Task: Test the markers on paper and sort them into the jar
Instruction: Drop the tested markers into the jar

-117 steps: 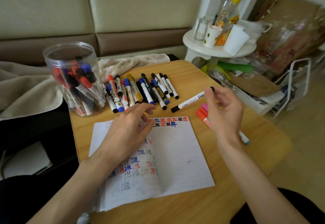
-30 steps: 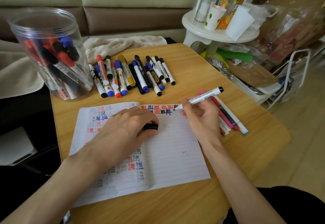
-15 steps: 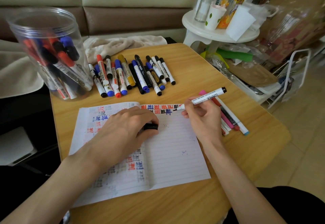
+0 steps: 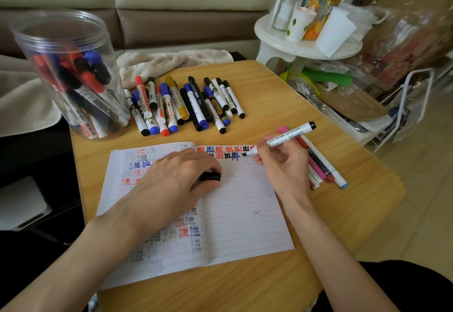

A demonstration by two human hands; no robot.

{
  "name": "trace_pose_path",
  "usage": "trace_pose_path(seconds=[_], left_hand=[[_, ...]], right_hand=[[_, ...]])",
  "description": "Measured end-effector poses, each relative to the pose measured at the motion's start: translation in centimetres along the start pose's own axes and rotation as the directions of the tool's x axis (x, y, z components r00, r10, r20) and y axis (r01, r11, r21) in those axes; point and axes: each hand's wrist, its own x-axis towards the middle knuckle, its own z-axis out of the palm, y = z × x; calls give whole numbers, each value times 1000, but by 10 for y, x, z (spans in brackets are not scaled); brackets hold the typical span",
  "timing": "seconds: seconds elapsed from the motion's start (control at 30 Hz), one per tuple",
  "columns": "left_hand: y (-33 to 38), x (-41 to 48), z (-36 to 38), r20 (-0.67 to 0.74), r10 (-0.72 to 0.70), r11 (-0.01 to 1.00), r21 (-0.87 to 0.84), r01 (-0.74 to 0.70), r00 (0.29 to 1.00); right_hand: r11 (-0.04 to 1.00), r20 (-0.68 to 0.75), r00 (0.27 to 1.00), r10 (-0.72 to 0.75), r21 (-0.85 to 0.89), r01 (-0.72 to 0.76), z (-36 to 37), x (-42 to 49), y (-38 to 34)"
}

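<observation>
Mid-task. My right hand [image 4: 282,167] pinches a white marker [image 4: 286,137], its tip on the paper [image 4: 245,213] at the far edge. My left hand [image 4: 171,184] curls round the black cap [image 4: 210,177]. The jar [image 4: 68,74], far left, is part-filled. I judge the row of markers [image 4: 186,103] beside it untested.

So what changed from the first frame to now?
The black marker was uncapped: the left-hand grip now holds its cap against the notebook, and the right-hand grip has lowered the tip to the top row. Jar and loose markers stayed put.
</observation>
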Motion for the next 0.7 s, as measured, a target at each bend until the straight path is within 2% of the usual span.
trace_pose_path(seconds=[0.33,0.7], left_hand=[[-1,-1,1,-2,2,1000,-2,-2,1000],[1,0,0,7,-18,1000,4,18,1000]], right_hand=[[997,22,998,-58,-56,59,2,0,1],[1000,-5,1000,9,17,-9,-1,3,5]])
